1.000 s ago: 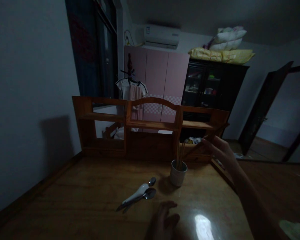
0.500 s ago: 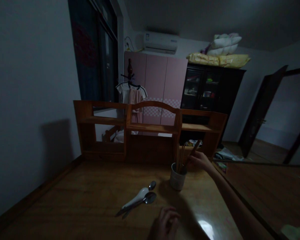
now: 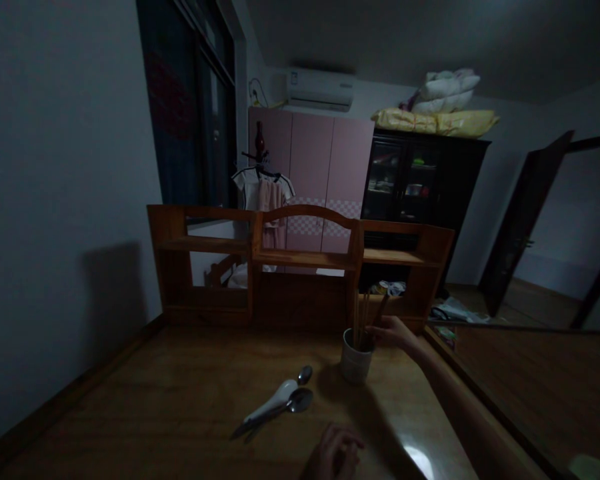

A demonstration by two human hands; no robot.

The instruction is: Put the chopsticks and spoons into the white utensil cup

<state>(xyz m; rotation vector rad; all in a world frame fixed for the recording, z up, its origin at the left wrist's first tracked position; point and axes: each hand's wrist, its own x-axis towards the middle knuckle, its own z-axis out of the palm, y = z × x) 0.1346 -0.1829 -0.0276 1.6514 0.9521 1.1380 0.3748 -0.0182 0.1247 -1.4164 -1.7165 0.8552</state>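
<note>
My right hand (image 3: 393, 332) is closed on dark wooden chopsticks (image 3: 382, 308); how many is too dim to tell. Their lower ends are inside a pale cup (image 3: 356, 365) at the hand's left. Several lighter thin sticks, which look like chopsticks (image 3: 361, 317), stand upright in that cup. My left hand (image 3: 336, 453) rests near the bottom of the view, fingers loosely bent and apart, with nothing visible in it. Left of it on the table lie a white spoon (image 3: 275, 400), a metal spoon (image 3: 300, 400) and another metal spoon bowl (image 3: 305, 374), their handles overlapping.
A wooden shelf unit (image 3: 305, 257) stands along the back of the wooden table (image 3: 180, 380). A white wall (image 3: 70, 167) borders the left side. Beyond are a pink wardrobe (image 3: 310, 153), a black cabinet (image 3: 460, 180) and an open door (image 3: 525, 220).
My right hand has moved down and slightly left, lowering the dark chopsticks deeper into the cup. My left hand has shifted slightly down; the spoons lie as before.
</note>
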